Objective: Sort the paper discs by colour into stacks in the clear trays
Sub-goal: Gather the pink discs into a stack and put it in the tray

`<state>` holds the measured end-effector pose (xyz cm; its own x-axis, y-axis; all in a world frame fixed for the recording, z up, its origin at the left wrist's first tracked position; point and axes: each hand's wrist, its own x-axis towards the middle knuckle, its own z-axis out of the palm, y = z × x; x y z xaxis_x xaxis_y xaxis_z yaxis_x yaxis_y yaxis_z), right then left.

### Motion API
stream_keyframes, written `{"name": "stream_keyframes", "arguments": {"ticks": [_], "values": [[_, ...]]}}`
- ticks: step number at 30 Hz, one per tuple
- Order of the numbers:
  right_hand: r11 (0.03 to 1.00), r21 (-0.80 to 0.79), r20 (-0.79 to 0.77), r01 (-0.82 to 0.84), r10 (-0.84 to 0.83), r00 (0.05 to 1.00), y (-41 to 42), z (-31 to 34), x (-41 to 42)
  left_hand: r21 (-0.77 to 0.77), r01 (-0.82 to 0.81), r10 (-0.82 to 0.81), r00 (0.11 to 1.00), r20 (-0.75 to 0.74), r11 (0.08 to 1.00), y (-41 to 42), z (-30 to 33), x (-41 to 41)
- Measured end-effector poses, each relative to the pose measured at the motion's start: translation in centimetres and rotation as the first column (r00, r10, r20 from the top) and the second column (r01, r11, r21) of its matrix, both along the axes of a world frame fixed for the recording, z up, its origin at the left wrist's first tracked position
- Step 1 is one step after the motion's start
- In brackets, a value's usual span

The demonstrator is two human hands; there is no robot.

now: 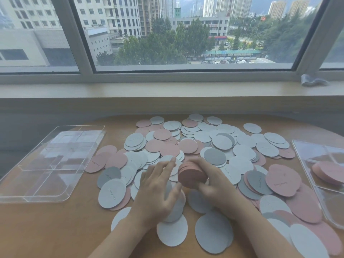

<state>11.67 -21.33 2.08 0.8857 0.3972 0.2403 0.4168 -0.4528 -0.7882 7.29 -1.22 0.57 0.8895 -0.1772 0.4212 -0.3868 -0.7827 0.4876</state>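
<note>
Wooden worktop (55,229) set under a wide window (186,34) with a city view; most of it is covered by a loose heap of paper discs (232,146) in pink, white and grey, overlapping and unsorted.

A stack of pink discs (191,175) is held on edge just above the middle of the heap; it is gripped by the right hand (214,185), fingers curled over the top and thumb under. The left hand (158,189) is seen with fingers straight and spread, holding nothing, fingertips resting on white discs just beside the stack.

Orientation: disc faces are turned toward the left hand and the camera; the stack axis is judged to run roughly level, left to right; being round, the discs have no long axis of their own.

Step judged: pink is being collected and squared up in hand. The right tray (305,157) already holds pink discs (327,174); the left tray (78,146), clear with dividers, shows none.

Next move is judged to call for the stack to be tipped flat and set on the pink pile in the right tray, edges kept aligned; many pink discs are left in the heap; white and grey are not yet stacked.
</note>
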Motion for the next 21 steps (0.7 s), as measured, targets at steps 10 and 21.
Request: {"name": "stream_keyframes", "arguments": {"ticks": [10,21], "values": [[0.947,0.224,-0.208,0.230,-0.185,0.961,-0.3,-0.1,0.3,-0.077,-0.124,0.106,0.974,-0.199,0.989,2.6,1.0,10.7],[0.963,0.201,-0.232,0.180,-0.131,0.964,-0.2,-0.4,0.5,0.126,-0.129,0.162,0.941,-0.299,0.984,2.5,1.3,15.1]]}}
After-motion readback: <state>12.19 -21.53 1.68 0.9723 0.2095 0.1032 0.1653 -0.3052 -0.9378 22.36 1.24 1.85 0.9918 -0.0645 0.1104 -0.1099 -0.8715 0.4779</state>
